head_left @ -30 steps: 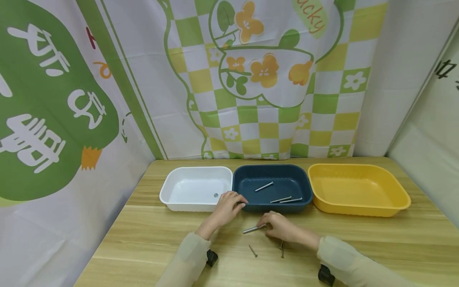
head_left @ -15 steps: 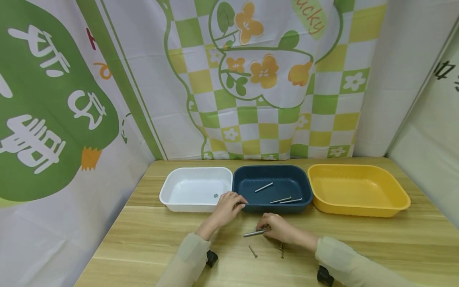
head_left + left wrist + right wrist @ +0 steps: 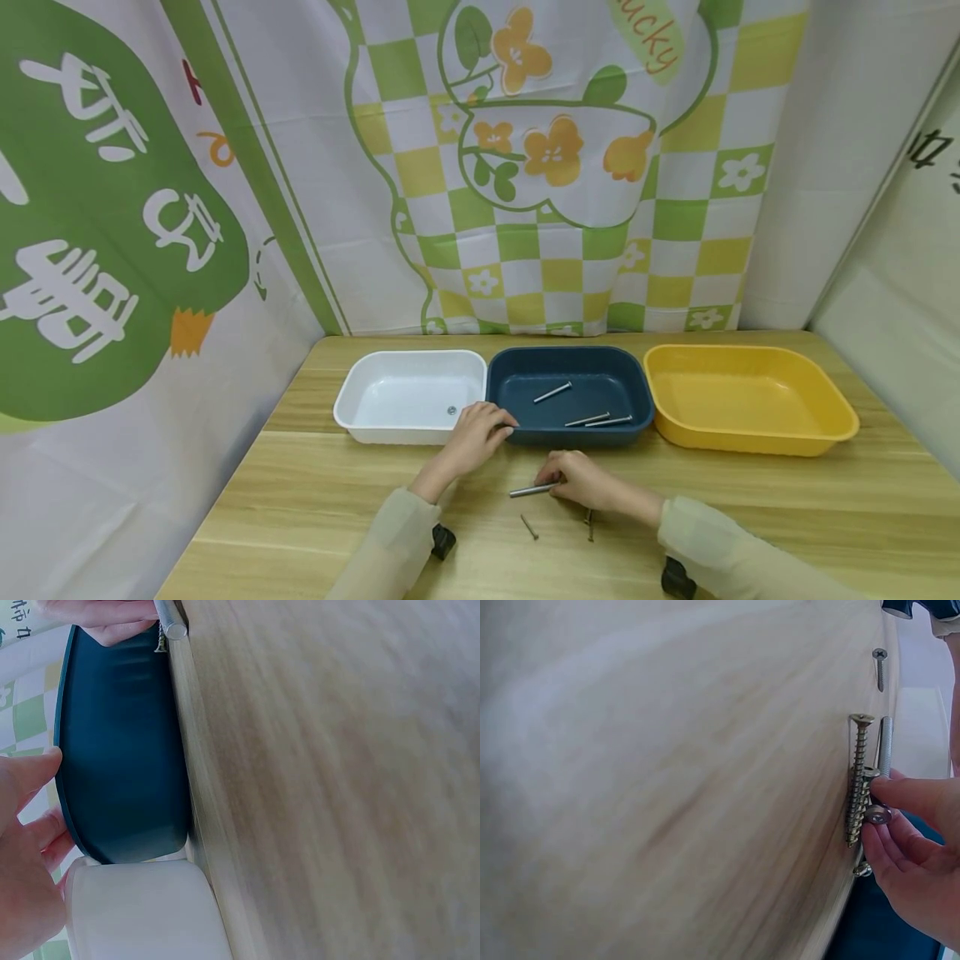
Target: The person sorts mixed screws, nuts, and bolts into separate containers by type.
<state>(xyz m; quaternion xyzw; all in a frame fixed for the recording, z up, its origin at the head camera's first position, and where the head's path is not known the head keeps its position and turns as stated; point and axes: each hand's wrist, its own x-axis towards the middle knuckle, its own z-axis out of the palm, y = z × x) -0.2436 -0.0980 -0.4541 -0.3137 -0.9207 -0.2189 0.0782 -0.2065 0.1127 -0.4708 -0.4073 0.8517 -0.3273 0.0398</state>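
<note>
Screws lie nearest us, on the near side of the dark blue plastic tray (image 3: 585, 437): one slim metal screw (image 3: 529, 527) alone, and a cluster of threaded brass-coloured screws (image 3: 860, 750). Closer to that tray, the right hand (image 3: 581, 482) pinches a thick silver metal bolt (image 3: 529, 490) near its head, thumb and fingers set narrow around it. To do this pick-up well, we would keep that pinch firm and raise the bolt straight, clear of the brass-coloured screws (their threads could snag). Whether its tip touches the wooden table (image 3: 300, 500) we cannot tell.

The left hand (image 3: 477, 433) rests at the tray's near left corner, touching the rim; we cannot tell whether it grips. Inside the tray we count three slender silver bolts (image 3: 587, 419). On its left sits a white plastic tray (image 3: 408, 435), on its right a wide yellow plastic tray (image 3: 757, 444); behind it hangs checked cloth (image 3: 517, 275).
</note>
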